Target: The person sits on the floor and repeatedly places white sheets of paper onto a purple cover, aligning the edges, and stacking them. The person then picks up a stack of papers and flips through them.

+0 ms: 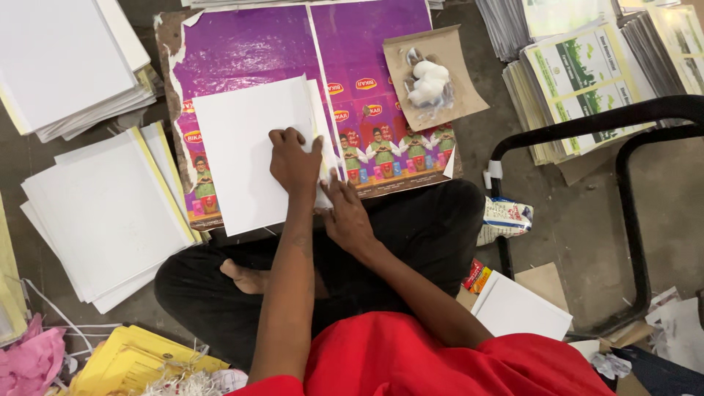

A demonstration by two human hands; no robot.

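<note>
A white sheet (246,150) lies on a printed board (367,44) mid-frame; paper stacks (103,213) sit left of it.

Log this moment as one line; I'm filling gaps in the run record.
left hand: flat on white sheet | right hand: fingers at sheet's right edge | under: purple printed board | left: white sheet stacks
</note>
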